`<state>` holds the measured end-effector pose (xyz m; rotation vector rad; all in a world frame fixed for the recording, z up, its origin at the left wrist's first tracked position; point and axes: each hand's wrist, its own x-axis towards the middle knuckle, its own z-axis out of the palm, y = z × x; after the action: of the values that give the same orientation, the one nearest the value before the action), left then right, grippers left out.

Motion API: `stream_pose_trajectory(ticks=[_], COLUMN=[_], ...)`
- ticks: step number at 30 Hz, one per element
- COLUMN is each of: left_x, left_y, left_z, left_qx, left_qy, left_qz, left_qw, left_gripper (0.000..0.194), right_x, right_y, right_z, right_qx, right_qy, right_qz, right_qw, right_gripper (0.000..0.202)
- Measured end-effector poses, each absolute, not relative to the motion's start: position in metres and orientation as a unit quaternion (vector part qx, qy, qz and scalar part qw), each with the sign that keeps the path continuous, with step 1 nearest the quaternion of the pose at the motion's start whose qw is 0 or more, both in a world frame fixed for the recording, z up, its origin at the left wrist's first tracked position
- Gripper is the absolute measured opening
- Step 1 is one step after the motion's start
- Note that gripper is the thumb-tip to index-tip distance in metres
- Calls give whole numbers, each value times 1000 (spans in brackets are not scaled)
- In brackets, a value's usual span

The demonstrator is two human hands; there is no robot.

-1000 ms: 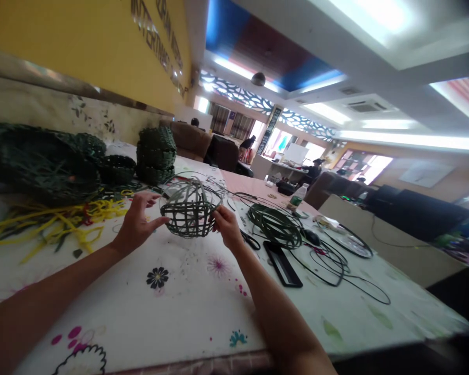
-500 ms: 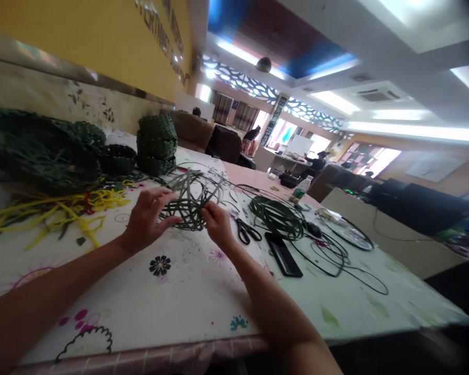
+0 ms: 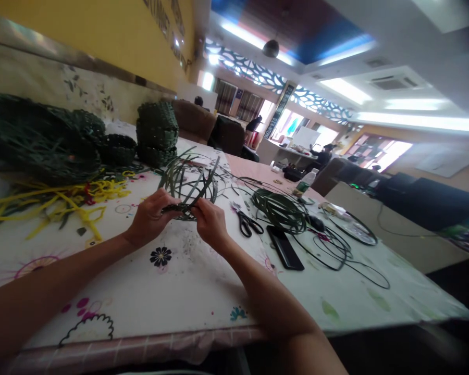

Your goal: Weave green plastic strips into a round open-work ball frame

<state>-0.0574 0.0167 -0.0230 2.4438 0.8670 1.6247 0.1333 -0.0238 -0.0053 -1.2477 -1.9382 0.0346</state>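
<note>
A partly woven basket [image 3: 187, 179] of dark green strips stands between my hands on the table, its loose strip ends sticking up and outward. My left hand [image 3: 152, 216] pinches its near edge from the left, thumb and fingers closed on the weave. From the right, my right hand [image 3: 211, 221] grips the same edge, fingers curled round the strips. Part of the near side is covered by my fingers. Black-handled scissors [image 3: 247, 221] lie to the right of my right hand, and a coil of green strip [image 3: 279, 211] rests beyond them.
Finished green woven baskets [image 3: 156, 130] stand at the back left, with yellow strips [image 3: 74, 203] strewn before them. On the right lie a black phone [image 3: 285, 249], a computer mouse [image 3: 315, 223] and a plastic bottle [image 3: 306, 181]. Other people are far off in the room.
My left hand, earlier with fingers apart beside the basket, has closed on its near edge. My right hand has shifted slightly left. The basket now appears tilted differently, its strips standing higher.
</note>
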Motion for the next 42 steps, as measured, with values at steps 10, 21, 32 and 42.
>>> stream_pose_trajectory(ticks=[10, 21, 32, 42], left_x=[-51, -50, -47, -47], left_y=[9, 3, 0, 13], left_z=[-27, -24, -21, -22], left_qx=[803, 779, 836, 852], left_qy=[318, 355, 289, 302], left_qz=[496, 485, 441, 424], left_qw=[-89, -178, -151, -58], left_gripper=[38, 46, 31, 29], right_x=[131, 131, 130, 142], right_y=[-25, -24, -29, -20], right_z=[-4, 0, 5, -12], right_qx=[-534, -530, -495, -447], right_qy=[-764, -775, -827, -859], right_qz=[-60, -151, -218, -164], right_qw=[357, 309, 154, 187], right_gripper=[12, 22, 25, 29])
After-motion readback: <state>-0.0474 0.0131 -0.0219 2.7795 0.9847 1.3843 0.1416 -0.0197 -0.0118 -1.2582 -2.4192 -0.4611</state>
